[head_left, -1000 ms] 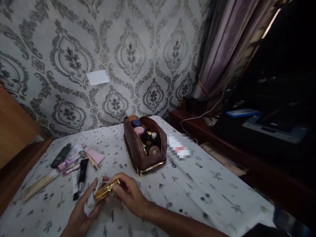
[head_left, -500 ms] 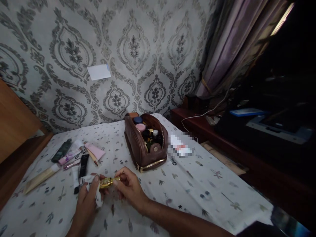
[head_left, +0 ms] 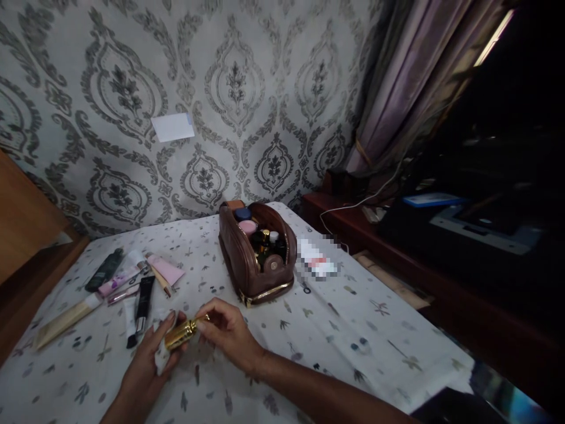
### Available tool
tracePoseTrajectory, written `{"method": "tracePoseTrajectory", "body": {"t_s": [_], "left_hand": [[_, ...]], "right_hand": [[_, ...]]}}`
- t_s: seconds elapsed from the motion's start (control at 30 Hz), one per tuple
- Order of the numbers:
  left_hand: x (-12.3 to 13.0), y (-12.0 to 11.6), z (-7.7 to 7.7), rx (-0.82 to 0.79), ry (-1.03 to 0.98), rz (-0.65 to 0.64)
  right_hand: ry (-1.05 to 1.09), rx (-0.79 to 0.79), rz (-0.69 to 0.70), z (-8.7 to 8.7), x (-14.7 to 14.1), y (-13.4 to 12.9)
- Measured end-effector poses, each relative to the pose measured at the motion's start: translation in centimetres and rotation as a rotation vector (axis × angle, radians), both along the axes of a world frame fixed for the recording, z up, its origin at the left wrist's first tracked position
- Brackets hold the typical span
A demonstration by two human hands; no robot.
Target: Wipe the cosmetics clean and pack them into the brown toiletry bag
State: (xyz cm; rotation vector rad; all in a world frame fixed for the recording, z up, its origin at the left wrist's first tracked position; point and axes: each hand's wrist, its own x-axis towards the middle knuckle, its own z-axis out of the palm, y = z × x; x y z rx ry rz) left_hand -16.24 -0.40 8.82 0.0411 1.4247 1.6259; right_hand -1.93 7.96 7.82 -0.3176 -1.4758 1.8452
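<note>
A small shiny gold bottle [head_left: 178,336] lies slanted between my two hands, its narrow end up and to the right. My left hand [head_left: 148,362] is closed around its lower body, with a crumpled white tissue [head_left: 160,354] between palm and bottle. With thumb and fingers, my right hand [head_left: 233,334] pinches the gold cap [head_left: 202,318] at the narrow end. Whether the cap is loose from the neck I cannot tell. Beyond the hands stands an unzipped brown toiletry bag [head_left: 238,262] holding several jars and small bottles.
Left of the hands lie a black tube [head_left: 143,297], a pink tube [head_left: 166,270], a dark green bottle [head_left: 105,270] and a beige tube [head_left: 66,323]. A blurred-out item [head_left: 318,259] lies right of the bag. The patterned tablecloth [head_left: 318,353] meets a wallpapered wall [head_left: 233,159].
The gold bottle has tilted, its narrow end higher, and more of its body shows in the left hand. Both hands have shifted slightly left in view, as has the whole scene.
</note>
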Motion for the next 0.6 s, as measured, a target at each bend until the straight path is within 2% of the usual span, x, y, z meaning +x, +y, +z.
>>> {"method": "tracePoseTrajectory", "body": {"t_s": [0.17, 0.33, 0.43, 0.6], "left_hand": [[0.2, -0.2, -0.2, 0.010, -0.020, -0.016], [0.0, -0.1, -0.2, 0.005, -0.043, -0.077], [-0.3, -0.2, -0.7, -0.022, 0.086, -0.084], [-0.7, -0.7, -2.1, -0.005, 0.301, -0.095]], "right_hand": [[-0.005, 0.050, -0.040, 0.7, 0.2, 0.2], [-0.012, 0.036, -0.095, -0.5, -0.2, 0.3], [-0.027, 0.009, -0.114, -0.9, -0.4, 0.4], [-0.032, -0.023, -0.086, -0.2, -0.2, 0.4]]}}
